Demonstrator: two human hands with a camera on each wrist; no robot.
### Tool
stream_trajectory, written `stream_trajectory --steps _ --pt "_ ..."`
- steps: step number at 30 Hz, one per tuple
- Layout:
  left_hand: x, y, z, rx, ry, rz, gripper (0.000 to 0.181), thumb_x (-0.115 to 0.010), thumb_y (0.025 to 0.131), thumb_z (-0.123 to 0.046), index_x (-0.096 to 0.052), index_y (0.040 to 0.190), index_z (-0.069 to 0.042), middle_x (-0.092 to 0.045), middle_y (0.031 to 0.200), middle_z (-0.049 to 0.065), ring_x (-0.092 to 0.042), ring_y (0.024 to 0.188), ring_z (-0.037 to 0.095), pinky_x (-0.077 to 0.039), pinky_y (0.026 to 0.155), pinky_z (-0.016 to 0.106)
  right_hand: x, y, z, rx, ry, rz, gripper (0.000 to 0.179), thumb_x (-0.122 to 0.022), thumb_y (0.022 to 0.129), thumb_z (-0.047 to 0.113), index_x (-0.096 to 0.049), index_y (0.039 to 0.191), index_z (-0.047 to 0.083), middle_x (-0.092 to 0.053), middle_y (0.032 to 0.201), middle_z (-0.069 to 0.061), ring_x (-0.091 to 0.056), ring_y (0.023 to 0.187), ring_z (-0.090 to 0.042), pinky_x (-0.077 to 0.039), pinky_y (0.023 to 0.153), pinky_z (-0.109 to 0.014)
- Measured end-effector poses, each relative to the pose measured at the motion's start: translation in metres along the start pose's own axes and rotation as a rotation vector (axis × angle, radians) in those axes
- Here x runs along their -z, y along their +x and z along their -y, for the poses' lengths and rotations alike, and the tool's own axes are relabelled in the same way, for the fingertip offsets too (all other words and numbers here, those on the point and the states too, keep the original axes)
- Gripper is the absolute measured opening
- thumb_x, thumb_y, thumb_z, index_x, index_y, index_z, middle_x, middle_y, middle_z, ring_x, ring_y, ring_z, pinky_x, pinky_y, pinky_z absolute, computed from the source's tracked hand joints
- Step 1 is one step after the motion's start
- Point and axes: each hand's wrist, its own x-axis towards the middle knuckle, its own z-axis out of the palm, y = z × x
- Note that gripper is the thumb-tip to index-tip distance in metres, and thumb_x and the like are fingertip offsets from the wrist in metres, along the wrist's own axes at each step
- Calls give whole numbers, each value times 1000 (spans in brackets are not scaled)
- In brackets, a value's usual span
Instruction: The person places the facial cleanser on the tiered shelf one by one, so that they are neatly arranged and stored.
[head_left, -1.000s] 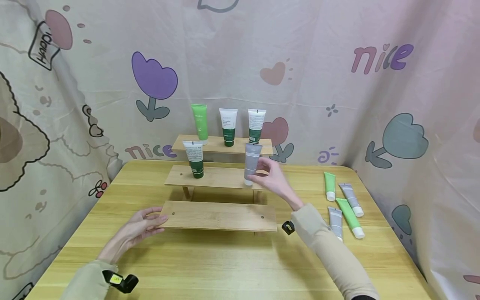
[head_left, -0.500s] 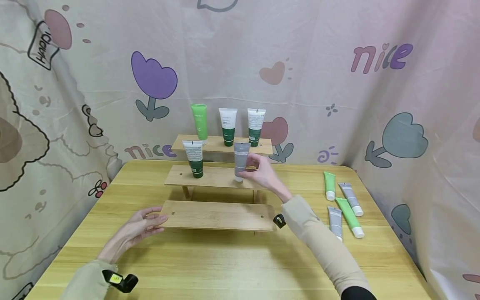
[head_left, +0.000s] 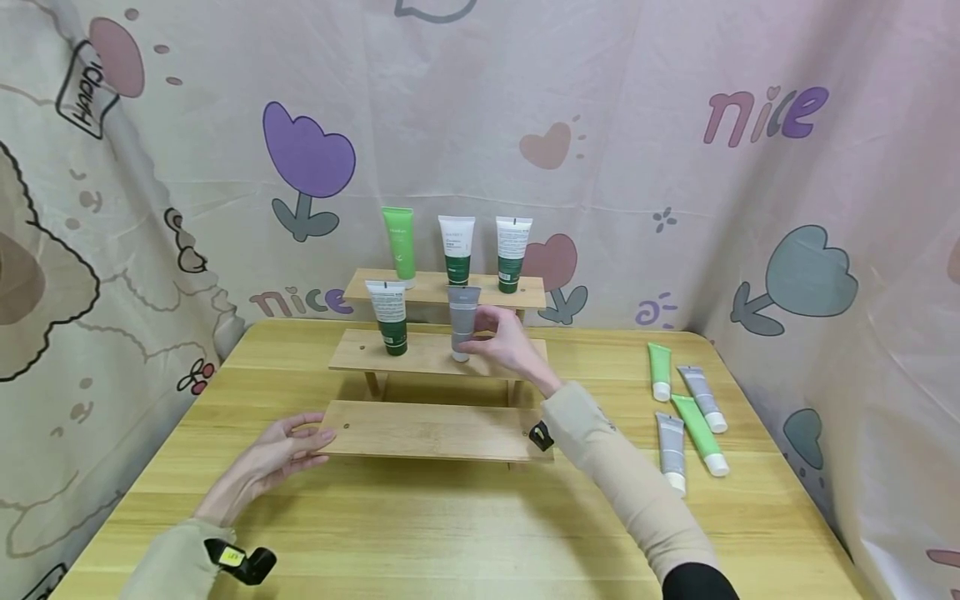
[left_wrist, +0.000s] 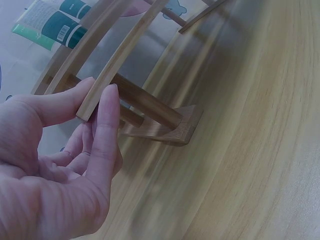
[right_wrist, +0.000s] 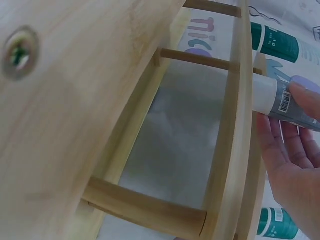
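Note:
A three-tier wooden shelf (head_left: 442, 432) stands on the table. My left hand (head_left: 273, 458) pinches the left end of its lowest board between thumb and fingers, as the left wrist view shows from the side. My right hand (head_left: 510, 346) holds a grey tube (head_left: 462, 321) with a white cap, upright, cap down, at the middle board. In the right wrist view the white cap (right_wrist: 264, 94) is at the board's edge; whether it touches the board I cannot tell. Left of it on that board stands a white and dark green tube (head_left: 390, 318).
On the top board stand a bright green tube (head_left: 401, 243) and two white and dark green tubes, one of them at the right (head_left: 513, 254). Several green and grey tubes (head_left: 697, 433) lie on the table at the right. A printed curtain (head_left: 615, 183) hangs behind.
My right hand has slid leftward along the middle board with the grey tube, from its right end to about its centre. The left hand stays on the lowest board.

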Motion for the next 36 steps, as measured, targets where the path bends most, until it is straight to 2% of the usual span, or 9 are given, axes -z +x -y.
stream_trajectory --steps 13,21,36 --pt "1 1 1 0 14 2 81 -61 101 -13 -7 155 12 -51 114 2 -63 93 6 -63 88 23 -10 8 1 -14 19 3 45 -79 81 -2 -63 123 -3 -70 120 -22 -68 111 -34 -55 107 -41" --pt "0 0 0 0 9 1 82 -62 101 -14 -7 155 12 -51 115 2 -64 96 5 -63 89 23 -14 11 0 4 33 0 44 -78 81 -4 -63 122 -5 -69 120 -25 -68 111 -36 -55 107 -45" --pt "0 0 0 6 -2 -13 83 -64 100 -15 -8 155 11 -53 115 3 -64 96 5 -63 88 22 -17 11 0 -16 -12 -14 44 -79 82 -1 -62 123 -3 -69 122 -23 -68 112 -36 -54 108 -47"
